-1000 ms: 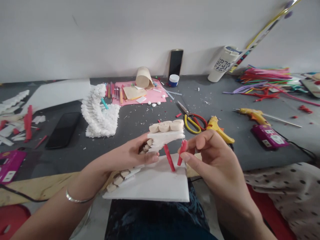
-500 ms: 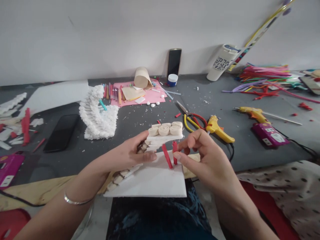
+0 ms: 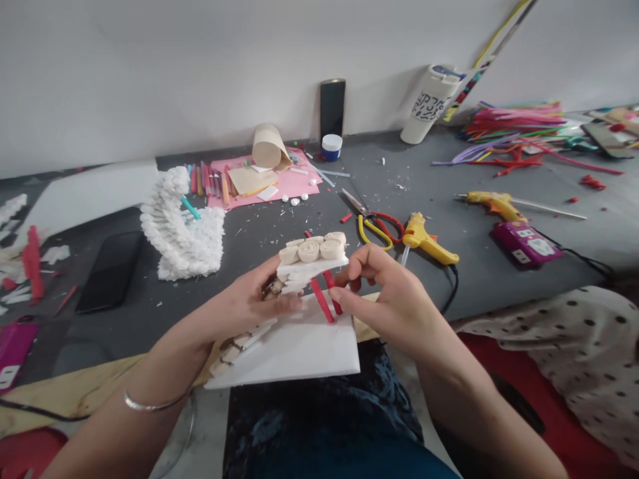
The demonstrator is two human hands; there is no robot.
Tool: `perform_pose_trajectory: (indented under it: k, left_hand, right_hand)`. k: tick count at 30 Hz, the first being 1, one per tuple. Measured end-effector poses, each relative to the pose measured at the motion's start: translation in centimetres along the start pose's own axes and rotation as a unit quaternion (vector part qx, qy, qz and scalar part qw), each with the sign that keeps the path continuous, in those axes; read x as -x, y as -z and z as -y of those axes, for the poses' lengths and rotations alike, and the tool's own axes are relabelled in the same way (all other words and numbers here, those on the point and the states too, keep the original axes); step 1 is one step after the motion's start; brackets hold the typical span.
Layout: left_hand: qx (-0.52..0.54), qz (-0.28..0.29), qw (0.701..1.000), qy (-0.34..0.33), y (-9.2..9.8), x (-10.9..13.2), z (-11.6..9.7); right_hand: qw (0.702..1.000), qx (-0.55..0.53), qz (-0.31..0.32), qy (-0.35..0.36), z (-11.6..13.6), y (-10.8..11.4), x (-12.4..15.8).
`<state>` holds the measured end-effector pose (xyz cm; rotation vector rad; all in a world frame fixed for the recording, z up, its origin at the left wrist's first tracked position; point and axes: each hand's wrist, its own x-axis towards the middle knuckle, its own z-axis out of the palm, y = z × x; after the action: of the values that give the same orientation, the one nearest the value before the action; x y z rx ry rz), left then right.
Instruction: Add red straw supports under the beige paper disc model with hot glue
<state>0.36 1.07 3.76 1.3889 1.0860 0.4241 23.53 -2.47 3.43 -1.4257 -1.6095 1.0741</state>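
My left hand is wrapped round the curved side of a small white foam model, its thumb lying inside the curve. Cream rolled spirals line the top of the model's overhanging upper part. Two red sticks stand between that overhang and the white base: the left red stick leans with nothing holding it. Thumb and fingers of my right hand close on the right red stick, which tilts nearly parallel to the first. The fingertips' exact contact is partly hidden.
Scissors and a yellow glue gun lie beyond my right hand; another glue gun rests farther right. A fuzzy white curved model and a black phone are at left. A white tumbler stands by the wall.
The right red stick has gone from upright to tilted, its upper end now by the overhang. My right hand stays at it; my left hand keeps its hold. The camera view has shifted.
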Motion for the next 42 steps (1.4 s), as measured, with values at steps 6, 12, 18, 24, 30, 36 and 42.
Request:
perform_pose_trajectory:
  k: [6, 12, 18, 24, 30, 36, 42]
  left_hand:
    - [-0.005, -0.027, 1.0, 0.01, -0.1, -0.2, -0.6]
    - [-0.043, -0.037, 0.998, 0.0, 0.3, -0.5, -0.4]
    - [-0.082, -0.062, 0.995, -0.001, 0.4, -0.7, -0.3]
    - [-0.108, -0.051, 0.993, -0.001, 0.6, -0.7, -0.3]
    - [-0.128, -0.051, 0.991, 0.001, 0.6, -0.7, -0.7]
    - [-0.113, -0.057, 0.992, 0.006, 0.5, -0.8, -0.7]
    - [-0.036, -0.082, 0.996, -0.003, 0.2, -1.0, -0.4]
  right_hand:
    - [0.999, -0.01, -0.016, 0.032, -0.2, -0.2, -0.2]
    - [0.999, 0.002, -0.019, 0.049, 0.2, 0.2, -0.4]
    - [0.998, 0.01, -0.016, 0.058, 0.2, 0.4, -0.7]
    - [0.998, 0.008, -0.01, 0.054, 0.2, 0.5, -0.8]
    - [0.998, 0.009, 0.005, 0.061, 0.0, 0.5, -1.0]
    - [0.998, 0.013, 0.014, 0.058, -0.2, 0.4, -1.1]
    - [0.998, -0.006, 0.011, 0.063, -0.2, 0.2, -1.7]
